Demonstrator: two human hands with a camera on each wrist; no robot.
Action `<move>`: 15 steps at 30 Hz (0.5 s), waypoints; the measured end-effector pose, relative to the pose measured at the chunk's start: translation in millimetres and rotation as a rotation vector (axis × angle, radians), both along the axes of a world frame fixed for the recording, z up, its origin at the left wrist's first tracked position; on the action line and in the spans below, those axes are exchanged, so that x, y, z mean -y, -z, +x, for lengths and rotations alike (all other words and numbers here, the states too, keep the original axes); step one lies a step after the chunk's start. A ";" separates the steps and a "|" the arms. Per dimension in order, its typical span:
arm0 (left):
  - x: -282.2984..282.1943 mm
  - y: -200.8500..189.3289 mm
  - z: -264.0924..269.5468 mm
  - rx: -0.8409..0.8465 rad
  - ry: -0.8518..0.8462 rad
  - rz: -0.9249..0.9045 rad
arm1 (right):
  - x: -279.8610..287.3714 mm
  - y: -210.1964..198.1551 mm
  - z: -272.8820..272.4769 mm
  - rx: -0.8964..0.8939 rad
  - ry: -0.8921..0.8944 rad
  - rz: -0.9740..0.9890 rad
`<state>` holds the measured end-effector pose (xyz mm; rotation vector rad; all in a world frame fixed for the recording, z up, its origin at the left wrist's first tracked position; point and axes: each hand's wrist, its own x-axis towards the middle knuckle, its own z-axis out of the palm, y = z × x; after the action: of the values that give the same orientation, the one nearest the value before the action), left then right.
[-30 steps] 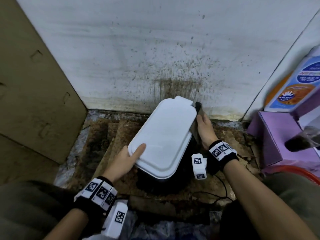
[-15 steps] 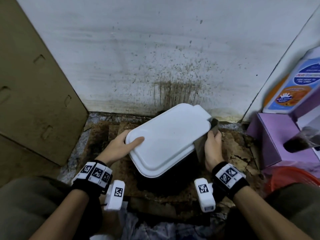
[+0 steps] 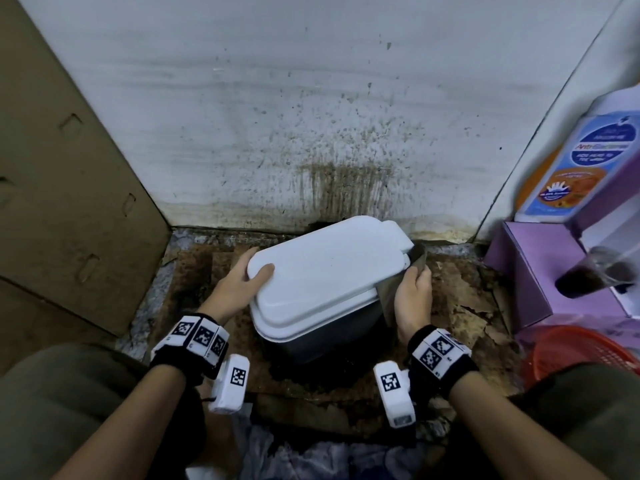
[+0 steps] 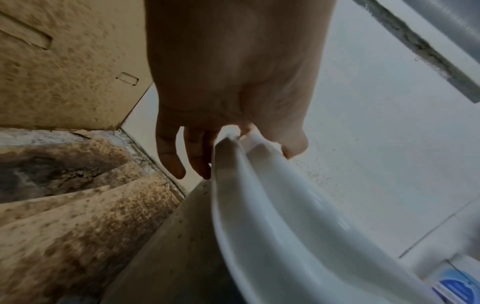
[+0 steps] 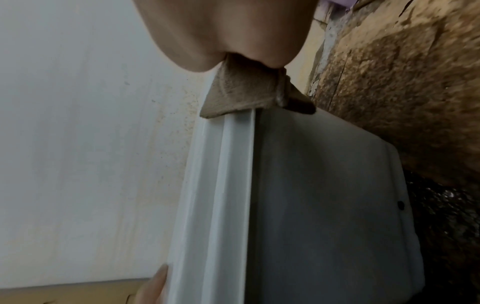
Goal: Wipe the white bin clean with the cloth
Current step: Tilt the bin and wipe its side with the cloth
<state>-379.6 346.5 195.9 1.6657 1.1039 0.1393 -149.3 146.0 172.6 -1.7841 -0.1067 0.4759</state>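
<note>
The white plastic bin with a rounded rectangular lid is standing on the stained, peeling brown floor close to the spattered white wall, turned at an angle so that one long side is facing the person. The left hand is gripping the near left corner of the lid, its thumb lying on the top surface and its fingers curling down past the lid's edge toward the bin's side. The right hand is holding a dull grey-brown cloth flat against the bin's right side just under the lid rim; from the right wrist view a folded corner of the cloth is sticking out from beneath the palm and is lying over the lid's edge. The fingers of that hand are hidden behind the cloth and palm, so how far they are curling is not clear. A brown cardboard sheet is leaning along the left. On the right a lilac cardboard box is sitting with a white bottle with a blue and orange label above it, and a red-orange plastic mesh basket is lying near the right forearm.
</note>
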 end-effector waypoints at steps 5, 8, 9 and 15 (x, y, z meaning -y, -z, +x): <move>7.0 3.1 -7.6 0.061 -0.055 -0.029 | -9.1 -12.7 33.2 -0.010 -0.033 -0.043; 4.1 16.9 -14.0 -0.035 -0.107 -0.038 | -17.0 -10.4 50.1 -0.006 -0.072 -0.015; 4.5 19.9 -15.8 -0.065 -0.114 -0.047 | -18.6 -9.4 52.8 -0.009 -0.080 -0.009; 24.4 33.3 -13.0 0.012 -0.248 0.108 | -14.6 -8.5 50.0 0.020 -0.131 0.037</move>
<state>-392.6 322.1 162.6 1.6146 1.3117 0.3732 -99.3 160.6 181.1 -1.7527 -0.2457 0.5466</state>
